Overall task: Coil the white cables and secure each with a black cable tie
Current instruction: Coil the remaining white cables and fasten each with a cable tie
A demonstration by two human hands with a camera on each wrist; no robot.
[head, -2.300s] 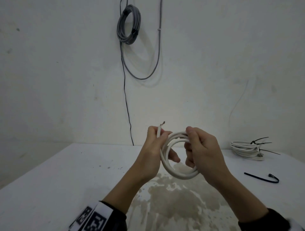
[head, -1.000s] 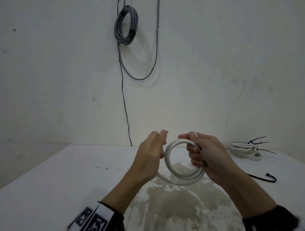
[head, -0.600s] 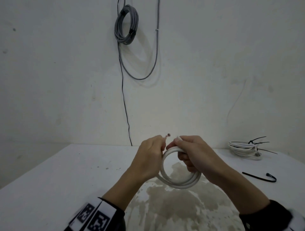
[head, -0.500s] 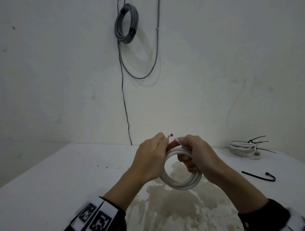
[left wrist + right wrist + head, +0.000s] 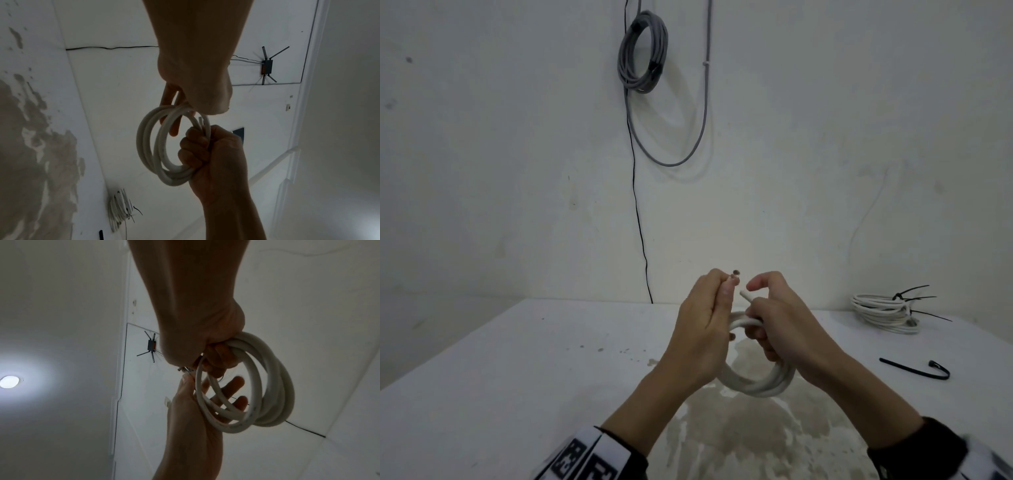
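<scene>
A white cable coil (image 5: 756,385) of several loops hangs in the air above the stained table (image 5: 524,377). My right hand (image 5: 760,303) grips the loops in a fist, and a short white end (image 5: 744,294) sticks up from it. My left hand (image 5: 722,291) pinches the cable's other, stripped end (image 5: 734,274) at the top. In the right wrist view the coil (image 5: 269,386) hangs from the right fist, with the left hand's fingers (image 5: 236,386) reaching through it. A loose black cable tie (image 5: 914,369) lies on the table to the right.
A second white coil (image 5: 883,313), bound with black ties, lies at the table's back right. A grey cable coil (image 5: 642,51) and a thin black wire (image 5: 637,212) hang on the wall behind. The table's left half is bare.
The loose cable end has been wound round onto the coil. Both hands have sunk a little, and the right thumb has lifted away from the left hand, baring the short white end.
</scene>
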